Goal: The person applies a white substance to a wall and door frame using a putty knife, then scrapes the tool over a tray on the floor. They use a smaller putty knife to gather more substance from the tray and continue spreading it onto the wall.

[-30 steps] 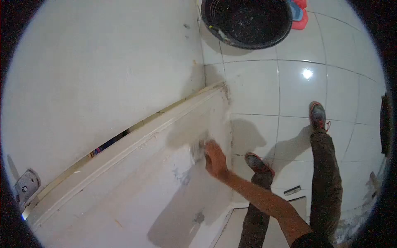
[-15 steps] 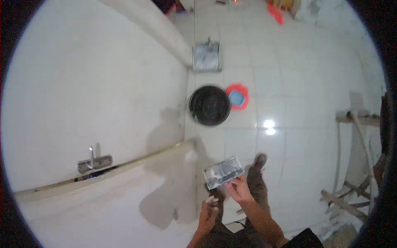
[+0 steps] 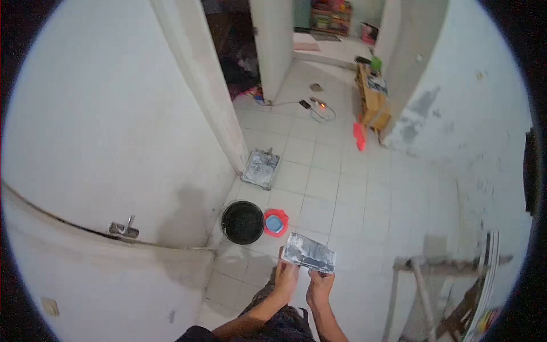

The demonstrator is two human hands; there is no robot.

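A flat grey rectangular plate (image 3: 309, 252), smeared with white paste, is held up in front of me at a slant. I cannot make out exactly what tool or tray it is. My left hand (image 3: 286, 280) grips its left end, with the fingers partly hidden behind it. At the lower right edge, my right hand (image 3: 320, 286) is closed on the same plate, its thumb near the rim. Beyond the plate, a black bucket (image 3: 243, 223) stands on the floor, touching or very near a red plastic bag (image 3: 278, 230) with a light blue container (image 3: 274, 223) on it.
Near the door frame lies a paste-smeared tray (image 3: 261, 169). A wooden trestle (image 3: 450, 265) stands at right. Farther off are a phone (image 3: 305, 105) with a cable, a cardboard box (image 3: 373, 102) and a red scrap (image 3: 359, 137). A wall with a lever tap (image 3: 124, 228) runs along the left.
My view has tilted up toward the doorway. My left hand, earlier apart from the plate, has taken hold of its left end. The plate has turned, its right end now lower.
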